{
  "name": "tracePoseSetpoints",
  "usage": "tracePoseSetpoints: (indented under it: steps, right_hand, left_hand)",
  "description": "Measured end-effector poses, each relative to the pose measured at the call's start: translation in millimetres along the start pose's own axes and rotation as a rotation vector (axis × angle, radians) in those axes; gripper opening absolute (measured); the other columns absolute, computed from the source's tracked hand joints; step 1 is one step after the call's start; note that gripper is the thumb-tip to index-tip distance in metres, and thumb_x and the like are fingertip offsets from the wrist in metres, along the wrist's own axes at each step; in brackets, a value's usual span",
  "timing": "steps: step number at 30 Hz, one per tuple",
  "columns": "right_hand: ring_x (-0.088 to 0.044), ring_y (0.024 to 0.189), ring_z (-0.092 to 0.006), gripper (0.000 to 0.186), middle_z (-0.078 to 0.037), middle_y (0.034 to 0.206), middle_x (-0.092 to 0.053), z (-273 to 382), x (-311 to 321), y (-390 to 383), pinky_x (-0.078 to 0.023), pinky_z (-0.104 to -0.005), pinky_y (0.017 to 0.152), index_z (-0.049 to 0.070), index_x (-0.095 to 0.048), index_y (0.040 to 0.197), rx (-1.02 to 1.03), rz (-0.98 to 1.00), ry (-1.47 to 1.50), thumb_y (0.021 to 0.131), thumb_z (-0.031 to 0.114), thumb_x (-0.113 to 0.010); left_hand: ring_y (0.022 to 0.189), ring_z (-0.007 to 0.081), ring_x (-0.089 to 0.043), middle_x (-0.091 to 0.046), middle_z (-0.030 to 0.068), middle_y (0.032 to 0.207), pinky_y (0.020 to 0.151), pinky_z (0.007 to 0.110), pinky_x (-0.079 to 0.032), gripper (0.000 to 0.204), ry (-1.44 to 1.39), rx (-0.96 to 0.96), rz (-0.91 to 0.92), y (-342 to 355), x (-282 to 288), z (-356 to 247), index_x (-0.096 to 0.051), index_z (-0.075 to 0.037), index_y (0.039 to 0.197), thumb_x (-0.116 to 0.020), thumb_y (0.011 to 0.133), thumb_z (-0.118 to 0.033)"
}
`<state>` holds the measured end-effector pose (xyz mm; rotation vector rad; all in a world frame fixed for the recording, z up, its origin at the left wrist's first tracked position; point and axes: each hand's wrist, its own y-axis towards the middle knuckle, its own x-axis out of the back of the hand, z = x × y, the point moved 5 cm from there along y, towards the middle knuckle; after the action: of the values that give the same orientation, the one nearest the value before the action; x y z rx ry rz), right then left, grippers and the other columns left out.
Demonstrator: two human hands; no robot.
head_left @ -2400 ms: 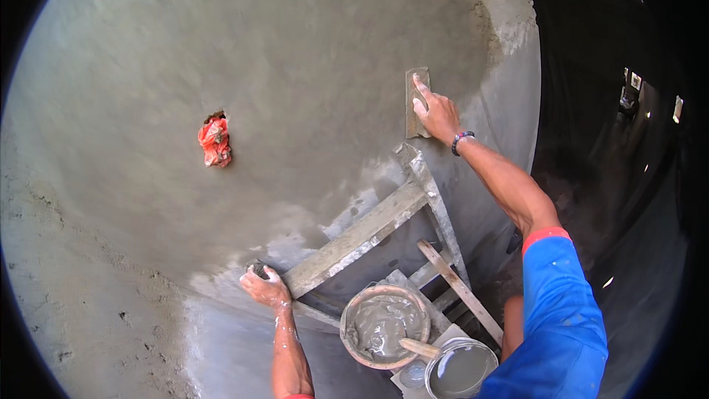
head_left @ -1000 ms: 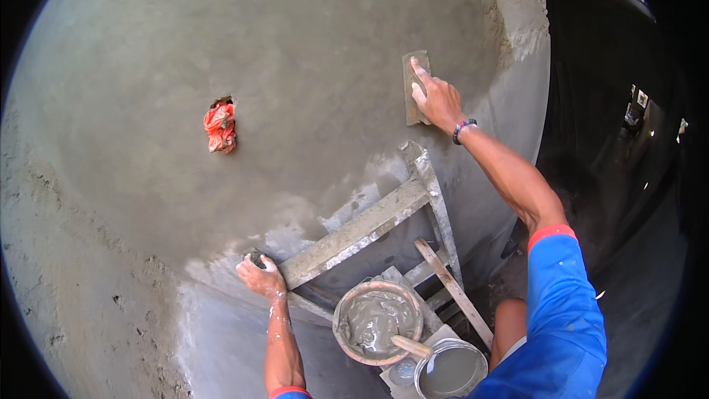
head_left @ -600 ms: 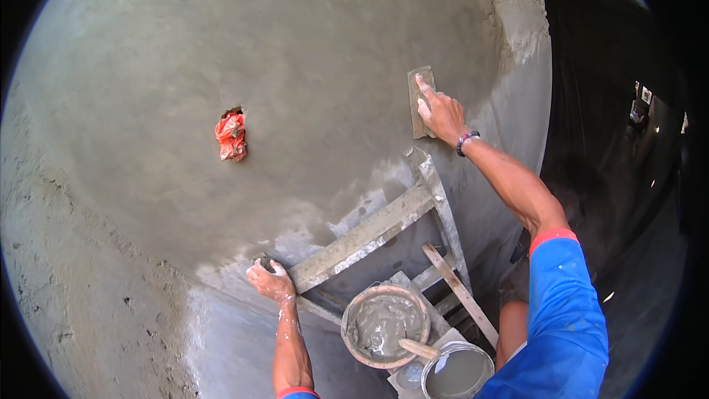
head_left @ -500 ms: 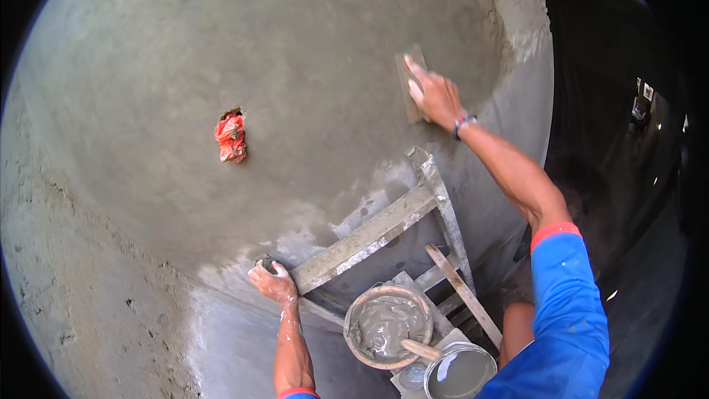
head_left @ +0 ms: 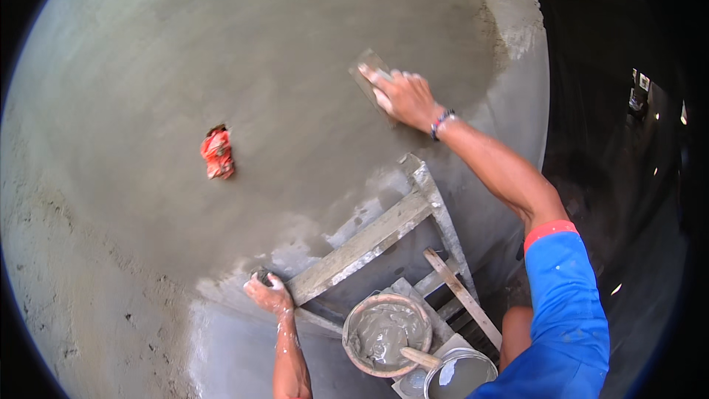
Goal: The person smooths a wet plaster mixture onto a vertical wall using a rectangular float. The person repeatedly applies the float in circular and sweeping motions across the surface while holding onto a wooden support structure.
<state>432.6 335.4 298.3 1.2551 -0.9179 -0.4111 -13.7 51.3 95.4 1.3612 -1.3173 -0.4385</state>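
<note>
My right hand (head_left: 402, 97) is closed on a flat rectangular plastering trowel (head_left: 369, 58), its blade laid against the wet grey plaster of the wall (head_left: 295, 52). Its index finger stretches along the back of the blade; the handle is hidden by the hand. Lower left, my left hand (head_left: 269, 294) wraps round the top end of a mortar-crusted wooden stand (head_left: 362, 251). White residue coats its fingers. From a hole in the plaster, left of the trowel, a crumpled red plastic wad (head_left: 218, 154) sticks out.
Below the stand's top bar sit a round tub (head_left: 385, 332) of wet mortar and a bucket (head_left: 467, 375) of grey liquid. A wooden handle (head_left: 421, 357) lies across their rims. A loose-looking wooden slat (head_left: 463, 297) slants nearby. The wall's broken edge (head_left: 509, 0) is upper right.
My right hand has swept the trowel leftward across the plaster, and the blade is now tilted more. My left hand keeps its place on the stand. The view has shifted slightly.
</note>
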Motion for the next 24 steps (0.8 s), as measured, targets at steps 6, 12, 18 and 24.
tracePoseSetpoints:
  steps: [6, 12, 18, 24]
  right_hand:
    - [-0.067, 0.078, -0.0408, 0.054, -0.021, 0.085, -0.07, -111.4, 0.6, -41.0, -0.053, -0.0524, 0.07, 0.027, -0.046, 0.148, -0.562, -0.077, 0.139, 0.095, 0.027, -0.056]
    - [-0.067, 0.077, -0.0382, 0.056, -0.019, 0.082, -0.069, -67.9, -32.2, -107.3, -0.055, -0.0488, 0.073, 0.024, -0.045, 0.149, -0.574, 0.161, 0.178, 0.095, 0.026, -0.059]
    - [-0.068, 0.088, -0.0361, 0.054, -0.015, 0.101, -0.072, -59.6, 19.7, 40.0, -0.055, -0.0468, 0.073, 0.028, -0.049, 0.147, -0.219, -0.04, 0.082, 0.094, 0.027, -0.06]
    - [-0.067, 0.089, -0.0439, 0.055, -0.025, 0.099, -0.07, -203.4, -9.2, -93.4, -0.053, -0.0499, 0.082, 0.027, -0.046, 0.149, -0.703, -0.213, 0.098, 0.095, 0.032, -0.057]
  left_hand:
    - [0.107, 0.0405, -0.055, -0.056, 0.0188, 0.107, 0.089, 0.051, -0.046, 0.042, 0.012, -0.013, -0.021, 1.0, 5.9, 9.5, -0.057, -0.001, 0.111, -0.076, 0.075, -0.008]
    - [0.106, 0.0409, -0.055, -0.055, 0.0196, 0.107, 0.089, 0.051, -0.046, 0.042, -0.035, -0.007, -0.017, -0.2, 1.0, -2.5, -0.057, 0.0, 0.112, -0.076, 0.075, -0.009]
    - [0.107, 0.039, -0.056, -0.054, 0.0178, 0.109, 0.091, 0.048, -0.046, 0.041, -0.045, -0.003, 0.018, 0.0, 6.0, 7.2, -0.057, 0.0, 0.113, -0.075, 0.077, -0.009]
    - [0.105, 0.0397, -0.055, -0.055, 0.0188, 0.106, 0.089, 0.049, -0.046, 0.04, -0.049, 0.029, -0.002, 1.7, 3.5, -8.7, -0.058, 0.0, 0.111, -0.075, 0.076, -0.008]
